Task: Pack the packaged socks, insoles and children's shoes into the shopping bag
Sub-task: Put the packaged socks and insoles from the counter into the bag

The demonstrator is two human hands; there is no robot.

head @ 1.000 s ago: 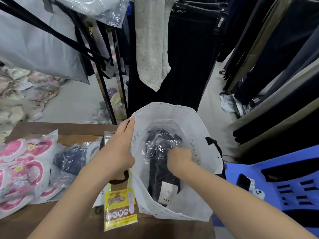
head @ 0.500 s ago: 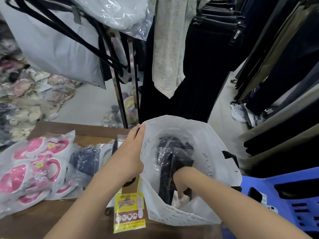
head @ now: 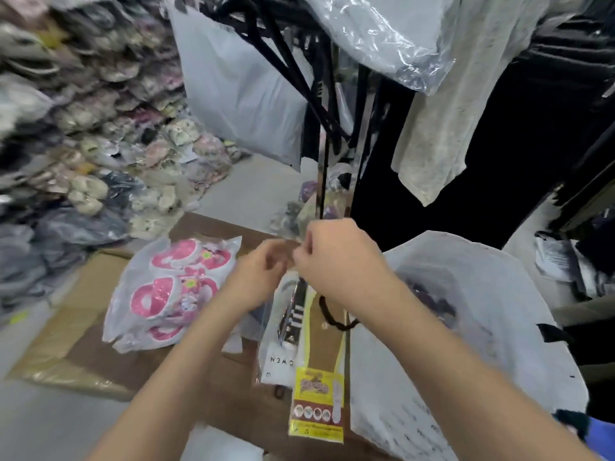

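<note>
The white shopping bag [head: 482, 344] stands open at the table's right end, with dark packaged socks [head: 429, 294] inside. My left hand [head: 256, 277] and my right hand [head: 336, 261] meet over the table, left of the bag. Their fingers are curled together at the top edge of a clear pack of striped socks [head: 286, 327] with a white label. The picture is blurred, so the exact grip is unclear. The yellow insole pack [head: 316, 404] lies just right of that pack. Pink children's shoes [head: 173, 291] in a clear bag lie further left.
The brown table [head: 213, 227] has flattened cardboard [head: 50, 344] beside it at the left. Several bagged shoes are heaped at the far left [head: 83, 128]. Hanging clothes and a black rack [head: 326, 161] stand behind the table. A blue crate corner [head: 599, 434] shows at bottom right.
My right hand has come out of the shopping bag and my left hand has let go of its rim. Both now meet over the sock pack on the table. The view has swung left.
</note>
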